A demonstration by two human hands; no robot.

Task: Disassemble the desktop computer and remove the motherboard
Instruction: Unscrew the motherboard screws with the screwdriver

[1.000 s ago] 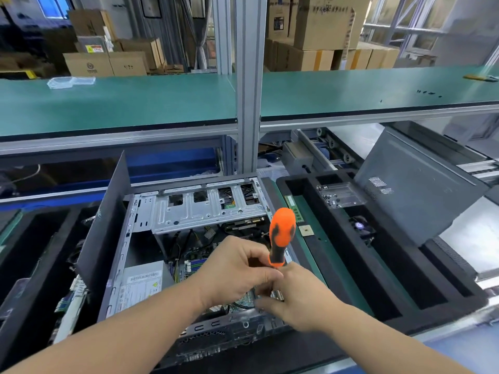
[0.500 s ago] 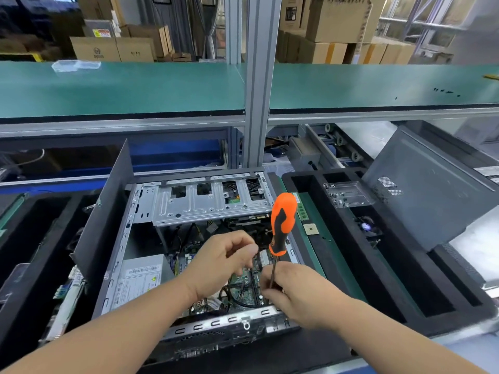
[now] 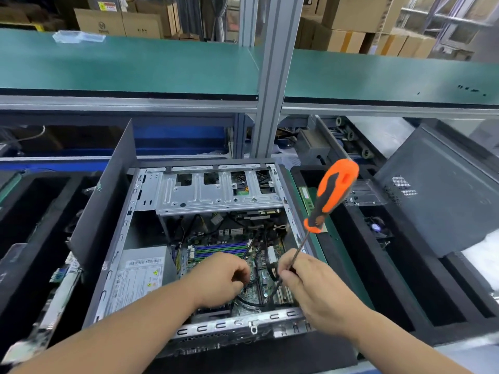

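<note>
At lower centre, the right hand (image 3: 318,290) pinches the screwdriver (image 3: 330,195) shaft; the left hand (image 3: 221,276) curls over the motherboard (image 3: 235,249), its grip untellable; labels unreadable.

The white label (image 3: 140,276) on the power supply (image 3: 145,263) carries a barcode, fine print too small to read, and a yellow warning triangle. A cardboard box (image 3: 98,22) bears a round printed logo, illegible.

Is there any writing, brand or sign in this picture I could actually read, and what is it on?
No text is sharp enough to quote.
Power supply label: barcode, small print and a yellow warning triangle, too blurred to read.
Cardboard box: a round logo with print below, unreadable.
Yellow sticker on a back box: red mark, illegible.
Motherboard: markings too small.
</note>
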